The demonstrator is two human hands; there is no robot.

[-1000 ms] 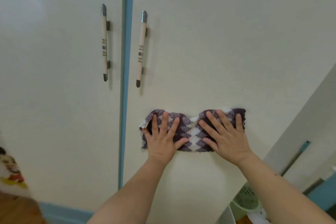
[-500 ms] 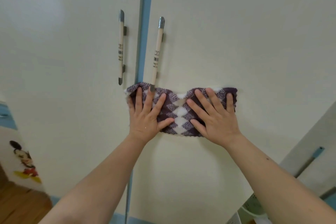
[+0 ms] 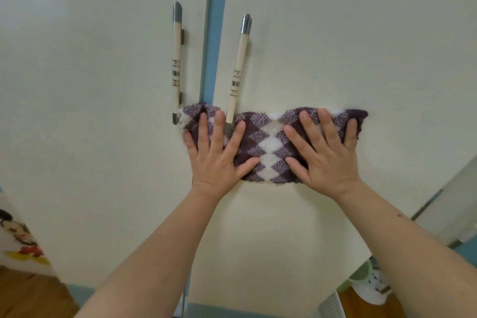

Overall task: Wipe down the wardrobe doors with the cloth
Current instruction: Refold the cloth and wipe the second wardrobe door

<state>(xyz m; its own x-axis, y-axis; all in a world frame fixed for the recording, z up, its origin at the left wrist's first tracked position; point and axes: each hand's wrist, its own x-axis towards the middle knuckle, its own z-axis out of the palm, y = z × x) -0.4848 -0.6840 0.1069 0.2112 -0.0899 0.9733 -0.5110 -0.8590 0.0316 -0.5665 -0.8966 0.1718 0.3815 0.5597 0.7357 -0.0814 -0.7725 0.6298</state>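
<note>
A purple-and-white diamond-patterned cloth (image 3: 268,147) is being pressed flat, stretched out sideways, against the cream right wardrobe door (image 3: 348,33). Its left end is being spread just onto the edge of the closed left wardrobe door (image 3: 77,85).

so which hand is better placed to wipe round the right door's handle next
Left, probably. The left hand presses the cloth at the lower tip of the handle, fingers either side of it; the right hand lies farther along the door.
</note>
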